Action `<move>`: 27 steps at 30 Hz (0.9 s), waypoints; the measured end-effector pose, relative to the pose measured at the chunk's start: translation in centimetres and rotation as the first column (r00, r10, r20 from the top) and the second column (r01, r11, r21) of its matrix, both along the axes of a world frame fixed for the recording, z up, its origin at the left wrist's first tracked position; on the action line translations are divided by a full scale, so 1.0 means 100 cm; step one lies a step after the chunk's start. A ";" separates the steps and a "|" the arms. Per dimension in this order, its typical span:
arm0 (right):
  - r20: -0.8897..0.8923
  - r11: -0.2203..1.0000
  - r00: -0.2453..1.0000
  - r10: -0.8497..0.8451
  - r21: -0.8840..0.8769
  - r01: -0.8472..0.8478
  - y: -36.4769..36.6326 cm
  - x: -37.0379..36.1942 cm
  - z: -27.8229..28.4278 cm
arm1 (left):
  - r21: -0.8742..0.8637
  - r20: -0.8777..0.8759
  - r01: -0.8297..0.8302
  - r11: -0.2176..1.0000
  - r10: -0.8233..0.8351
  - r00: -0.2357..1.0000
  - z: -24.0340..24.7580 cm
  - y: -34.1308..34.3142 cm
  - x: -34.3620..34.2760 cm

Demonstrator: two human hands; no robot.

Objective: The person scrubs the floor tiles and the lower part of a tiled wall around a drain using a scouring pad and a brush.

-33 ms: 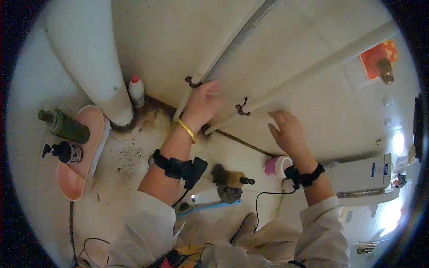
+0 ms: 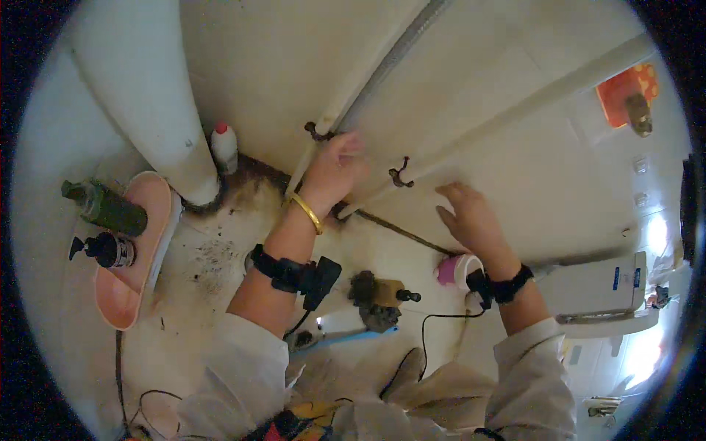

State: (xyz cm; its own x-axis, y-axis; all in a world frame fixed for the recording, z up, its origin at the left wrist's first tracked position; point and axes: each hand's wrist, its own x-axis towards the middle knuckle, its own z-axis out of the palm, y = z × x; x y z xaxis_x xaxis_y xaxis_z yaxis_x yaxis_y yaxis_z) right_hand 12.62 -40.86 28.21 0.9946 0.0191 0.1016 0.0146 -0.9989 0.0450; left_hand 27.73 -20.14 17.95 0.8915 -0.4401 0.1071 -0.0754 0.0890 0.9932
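a pale pipe (image 2: 362,79) slants from far right to near left; a grey hose (image 2: 401,48) parallels its right side, pointing down at the left hand (image 2: 329,175), whose curled fingers blur: gripping, i cannot tell. the right hand (image 2: 471,217), fingers parted, sits right of a dark clamp (image 2: 398,176).

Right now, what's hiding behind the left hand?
Around the left hand, you can see a white pipe, its dark clamp and a grey hose. Whatever is straight behind the hand is covered, so I can't tell where the hose ends.
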 end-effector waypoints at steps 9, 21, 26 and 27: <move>-0.619 0.984 0.771 0.148 0.171 -0.051 0.034 -0.025 -0.085 | 0.135 -0.059 0.086 0.987 -0.078 0.995 -0.071 -0.026 -0.007; -0.317 0.978 0.927 -0.202 -0.109 0.176 0.137 -0.140 -0.256 | 0.287 -0.286 0.122 0.950 -0.037 0.958 -0.205 -0.018 -0.002; -0.403 0.744 0.818 -0.410 0.371 0.556 0.118 -0.079 -0.234 | 0.252 -0.386 0.080 0.964 0.024 0.922 -0.224 -0.013 -0.018; -0.200 0.704 0.836 -0.511 0.462 0.540 0.097 -0.082 -0.260 | 0.260 -0.382 0.103 0.960 0.004 0.924 -0.221 -0.025 -0.023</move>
State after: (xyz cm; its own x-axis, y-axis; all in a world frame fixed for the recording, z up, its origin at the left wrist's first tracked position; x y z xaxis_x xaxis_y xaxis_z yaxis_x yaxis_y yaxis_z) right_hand 4.45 -31.18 2.16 0.8322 -0.5450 -0.1020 -0.5318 -0.7325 -0.4250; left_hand 25.39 -22.64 -4.14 0.8180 -0.4490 -0.3595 0.3043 -0.1925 0.9329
